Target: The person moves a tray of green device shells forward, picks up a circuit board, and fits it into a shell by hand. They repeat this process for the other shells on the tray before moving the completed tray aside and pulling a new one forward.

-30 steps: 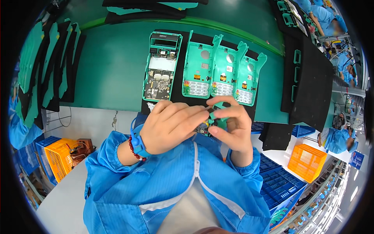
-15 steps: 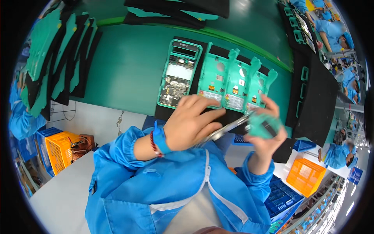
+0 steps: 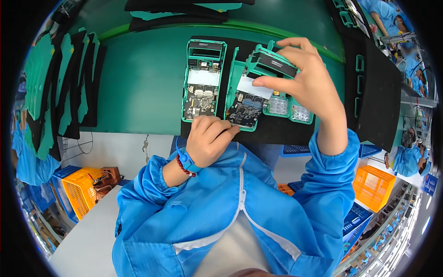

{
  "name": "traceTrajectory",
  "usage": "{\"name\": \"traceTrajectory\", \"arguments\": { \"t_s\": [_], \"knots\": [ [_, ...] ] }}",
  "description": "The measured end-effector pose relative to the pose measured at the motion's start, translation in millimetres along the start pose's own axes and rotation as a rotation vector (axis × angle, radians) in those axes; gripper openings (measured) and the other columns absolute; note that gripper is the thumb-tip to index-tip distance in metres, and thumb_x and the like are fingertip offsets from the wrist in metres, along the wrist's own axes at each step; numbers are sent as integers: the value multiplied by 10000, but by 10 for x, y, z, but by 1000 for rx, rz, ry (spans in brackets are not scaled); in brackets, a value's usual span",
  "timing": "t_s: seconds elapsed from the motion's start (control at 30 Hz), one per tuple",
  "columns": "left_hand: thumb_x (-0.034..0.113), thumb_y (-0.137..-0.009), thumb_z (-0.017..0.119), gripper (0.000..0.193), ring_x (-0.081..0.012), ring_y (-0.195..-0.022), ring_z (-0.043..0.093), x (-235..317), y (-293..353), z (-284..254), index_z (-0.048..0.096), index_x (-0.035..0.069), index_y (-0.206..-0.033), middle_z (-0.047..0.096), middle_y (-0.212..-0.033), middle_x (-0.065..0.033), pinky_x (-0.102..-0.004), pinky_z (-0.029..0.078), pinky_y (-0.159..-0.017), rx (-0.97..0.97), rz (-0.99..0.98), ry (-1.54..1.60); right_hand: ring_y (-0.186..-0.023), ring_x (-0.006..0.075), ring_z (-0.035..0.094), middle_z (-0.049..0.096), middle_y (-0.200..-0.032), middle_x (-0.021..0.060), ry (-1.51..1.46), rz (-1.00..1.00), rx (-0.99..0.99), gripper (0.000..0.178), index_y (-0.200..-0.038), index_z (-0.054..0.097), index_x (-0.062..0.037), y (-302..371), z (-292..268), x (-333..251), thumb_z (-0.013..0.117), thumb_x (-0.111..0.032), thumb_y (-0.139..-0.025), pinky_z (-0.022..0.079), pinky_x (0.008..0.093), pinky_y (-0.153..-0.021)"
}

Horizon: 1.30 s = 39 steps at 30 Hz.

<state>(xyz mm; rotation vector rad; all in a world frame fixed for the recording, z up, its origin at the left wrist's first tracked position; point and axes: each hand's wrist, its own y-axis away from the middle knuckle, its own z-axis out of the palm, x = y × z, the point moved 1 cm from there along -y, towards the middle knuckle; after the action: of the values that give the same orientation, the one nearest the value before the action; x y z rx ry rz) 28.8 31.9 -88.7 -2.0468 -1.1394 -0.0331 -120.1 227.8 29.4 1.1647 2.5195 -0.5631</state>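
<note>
Near the counter's (image 3: 134, 92) front edge, a circuit board (image 3: 247, 111) lies over a green case (image 3: 236, 74), second from the left in a row on a black mat (image 3: 272, 130). The board's near end sits within the case rim. Beyond its white panel (image 3: 253, 88), toward the counter's back edge, comes a green end frame (image 3: 272, 63) with a black bar, turned askew to the right; whether it is seated cannot be told.

The right hand (image 3: 309, 74) has its grip spread around this end frame, thumb on the near side and fingers on the far side, grasping it. The left hand (image 3: 210, 141) is bent at the front edge, fingertips at the near end of the green case; whether its grip is clenched on anything cannot be told.

Just left stands a filled case (image 3: 203, 85) with its own board and black-barred top. To the right, partly behind the right hand, are two open cases (image 3: 279, 106) with clear, bumpy windows. Green covers (image 3: 41, 83) layered with black sheets (image 3: 90, 101) lean along the counter's left edge; small green frames (image 3: 360, 84) lie toward its right edge.
</note>
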Motion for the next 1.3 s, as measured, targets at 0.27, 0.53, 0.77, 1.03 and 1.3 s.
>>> {"name": "traceTrajectory", "arguments": {
  "t_s": [0.27,0.53,0.77,1.03,1.3],
  "knots": [
    [62,-808,659,408,-259,-1242,580,23,-97,-48,677,67,-1216,619,-1347,-74,-400,452,-1005,-215,-29,9,-1210,379,552,712,-1001,183,100,-17,-51,589,-997,768,-36,-123,350,65,817,-538,-694,449,486,-1007],
    [148,-828,737,418,-237,-1262,581,67,-191,-130,665,84,-1234,631,-1335,-75,-390,437,-1017,-289,1,-68,-1309,410,456,654,-1142,106,352,-182,266,468,-1100,705,-127,-218,391,156,680,-530,-863,295,638,-1084],
    [160,-783,739,585,-289,-1214,551,11,-443,-166,583,57,-1337,536,-1403,-117,-415,462,-998,-444,9,-51,-1387,378,402,634,-1254,120,480,-211,337,517,-1023,733,-152,-195,724,478,596,-626,-870,221,683,-1118],
    [86,-881,680,352,-336,-1138,643,-82,-585,-414,649,5,-1223,677,-1220,-141,-419,501,-991,-193,-44,192,-1475,300,298,470,-1470,213,-827,201,442,565,-1411,492,-24,274,460,359,677,-297,-952,280,433,-1172],
    [296,-1086,386,387,-305,-1279,560,-110,-50,-577,471,103,-1409,582,-1375,-112,-495,494,-1049,282,-905,1836,-1263,180,513,560,-1340,137,-1116,336,203,802,-1411,451,1,792,542,-409,874,-210,-763,402,346,-1073]
  ]
}}
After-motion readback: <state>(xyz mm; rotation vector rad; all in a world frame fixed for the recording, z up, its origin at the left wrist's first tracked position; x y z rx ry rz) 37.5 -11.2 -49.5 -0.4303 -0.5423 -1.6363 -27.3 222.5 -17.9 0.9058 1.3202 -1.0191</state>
